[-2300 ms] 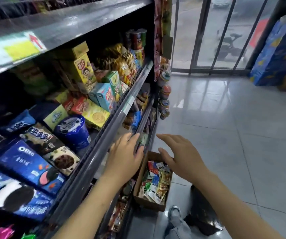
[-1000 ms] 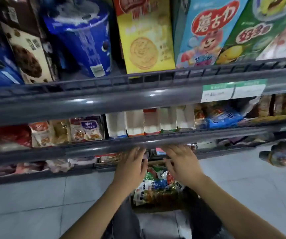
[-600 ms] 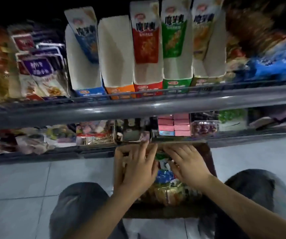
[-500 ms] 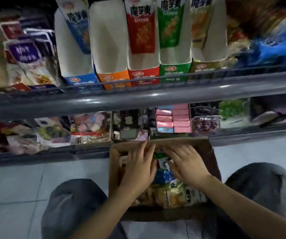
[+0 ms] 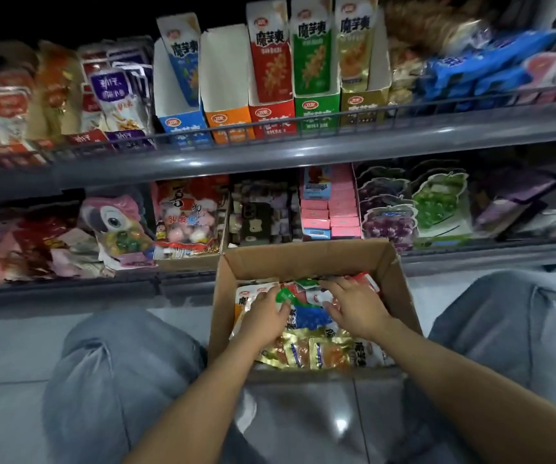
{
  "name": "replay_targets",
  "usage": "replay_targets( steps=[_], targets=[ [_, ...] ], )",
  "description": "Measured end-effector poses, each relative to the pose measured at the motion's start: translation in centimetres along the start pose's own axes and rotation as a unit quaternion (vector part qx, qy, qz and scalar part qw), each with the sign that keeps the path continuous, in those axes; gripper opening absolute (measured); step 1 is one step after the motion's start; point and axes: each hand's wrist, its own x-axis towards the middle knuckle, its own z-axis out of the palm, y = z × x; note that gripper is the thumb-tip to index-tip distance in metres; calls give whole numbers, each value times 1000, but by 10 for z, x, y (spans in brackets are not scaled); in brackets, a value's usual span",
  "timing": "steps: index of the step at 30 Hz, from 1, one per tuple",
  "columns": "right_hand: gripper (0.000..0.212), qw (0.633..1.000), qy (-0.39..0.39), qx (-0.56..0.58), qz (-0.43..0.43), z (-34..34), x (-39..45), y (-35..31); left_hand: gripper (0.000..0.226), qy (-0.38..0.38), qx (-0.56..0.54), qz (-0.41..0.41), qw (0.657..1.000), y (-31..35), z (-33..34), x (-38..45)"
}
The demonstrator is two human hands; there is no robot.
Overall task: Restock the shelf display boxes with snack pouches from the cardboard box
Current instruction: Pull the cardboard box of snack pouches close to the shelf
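Both hands are down in the box (image 5: 306, 259), the left hand (image 5: 265, 314) and right hand (image 5: 357, 306) rummaging through pouches (image 5: 310, 318), fingers curled, but grip unclear. Next, I'd guess: gather matching ones for the empty orange display box (image 5: 228, 88).

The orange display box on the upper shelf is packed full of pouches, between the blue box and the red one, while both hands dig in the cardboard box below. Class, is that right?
Not quite. The head view shows the orange display box empty, only its white inner walls visible. It does stand between the blue box and the red one, and the left hand and right hand are in the cardboard box.
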Motion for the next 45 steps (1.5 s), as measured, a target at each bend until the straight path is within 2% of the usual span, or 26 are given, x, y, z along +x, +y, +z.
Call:
replay_targets(
  steps=[3, 5, 9, 14, 15, 17, 19, 21, 24, 27, 28, 30, 32, 34, 36, 39, 42, 43, 45],
  targets=[
    [48, 994, -90, 29, 50, 9, 7, 1, 56, -29, -41, -12, 999, -4, 6, 0],
    [51, 983, -125, 96, 95, 21, 11, 3, 56, -42, -46, -15, 998, -9, 10, 6],
    [59, 950, -166, 219, 148, 49, 18, 7, 60, -46, 16, -30, 998, -22, 15, 29],
    [59, 903, -185, 342, 184, 66, 33, 9, 74, -80, -20, -77, 994, -48, 23, 56],
    [57, 895, -187, 359, 188, 68, 35, 9, 74, -82, -12, -82, 993, -52, 23, 59],
    [47, 899, -188, 352, 181, 75, 38, 8, 59, -72, -24, -81, 994, -56, 22, 65],
    [41, 913, -176, 332, 161, 78, 41, 5, 45, -76, -47, -83, 993, -55, 21, 67],
    [34, 918, -148, 337, 146, 79, 42, 1, 47, -98, -73, -95, 988, -56, 24, 70],
    [30, 897, -116, 393, 168, 84, 43, -2, 56, -95, -138, -129, 977, -57, 27, 72],
    [30, 884, -74, 418, 193, 84, 42, -4, 31, -98, -158, -130, 974, -54, 22, 70],
    [34, 889, -61, 408, 200, 84, 42, -4, 32, -96, -166, -126, 973, -50, 19, 69],
    [42, 903, -44, 374, 207, 78, 43, -3, 43, -81, -170, -107, 976, -41, 11, 66],
    [44, 915, -48, 347, 199, 67, 47, -3, 41, -63, -173, -86, 979, -30, 0, 64],
    [45, 897, -60, 395, 187, 50, 51, -4, 33, -39, -196, -66, 978, -19, -15, 61],
    [32, 865, -80, 470, 153, 26, 52, -9, 27, -9, -201, -35, 979, -8, -31, 58],
    [18, 864, -54, 486, 123, -6, 56, -13, 22, 22, -205, 14, 978, 12, -57, 49],
    [6, 863, -16, 491, 117, -41, 58, -16, 18, 44, -284, 27, 957, 34, -76, 36],
    [5, 857, -6, 502, 116, -51, 57, -17, 17, 30, -335, 19, 942, 40, -82, 32],
    [7, 847, 8, 519, 112, -70, 57, -18, 17, -45, -444, 2, 895, 50, -93, 25]
  ],
)
